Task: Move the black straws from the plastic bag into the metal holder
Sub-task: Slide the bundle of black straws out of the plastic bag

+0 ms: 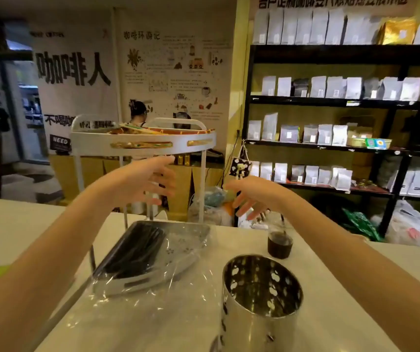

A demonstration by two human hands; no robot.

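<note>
You are standing in a coffee shop, at a pale worktop. To your right, black shelving holds rows of sealed white and grey pouches. Ahead, wall posters carry large Chinese lettering and drawings of cups and beans. A white serving cart stands before you, and a small glass of dark drink sits on the worktop.

Black straws bagged (clear plastic bag) beside upright metal holder.
</note>
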